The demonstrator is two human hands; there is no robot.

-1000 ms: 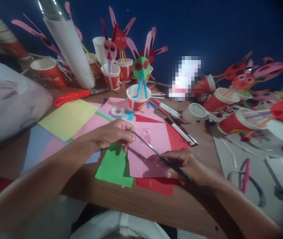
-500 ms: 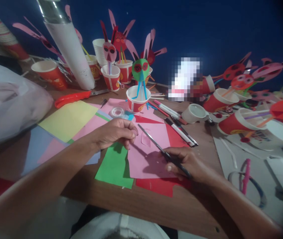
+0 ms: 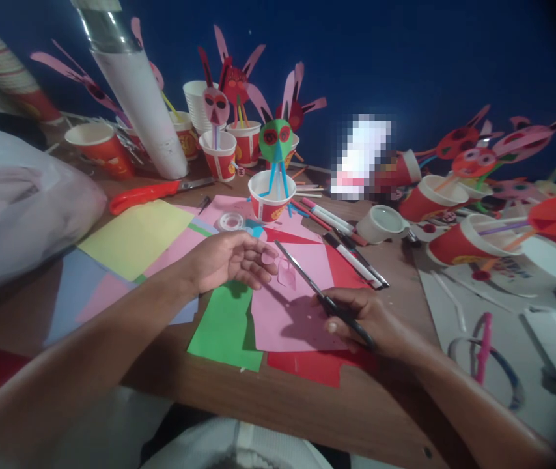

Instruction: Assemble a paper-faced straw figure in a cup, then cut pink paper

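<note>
My left hand (image 3: 234, 262) is over the papers, its fingers loosely curled, with a small rounded pink paper piece (image 3: 269, 258) at the fingertips. Wrapped around black-handled scissors (image 3: 324, 299) is my right hand (image 3: 363, 316); the blades look closed and point up and left toward my left hand. Below both hands lies a pink paper sheet (image 3: 290, 329), and on it rests a small cut pink scrap (image 3: 286, 273). Green paper (image 3: 226, 329) and red paper (image 3: 307, 371) stick out from under the sheet.
A paper cup (image 3: 268, 208) with a green-headed straw figure stands behind the papers. Markers (image 3: 353, 260) and a white cup (image 3: 380, 225) are to the right. Red-handled scissors (image 3: 146, 195), a tape roll (image 3: 232, 222), a leaning white cylinder (image 3: 139, 111) and a plastic bag (image 3: 24, 202) sit leftward.
My left fingers have loosened and spread from a tight pinch, so the small pink paper piece now shows at their tips. The right hand and scissors have barely moved.
</note>
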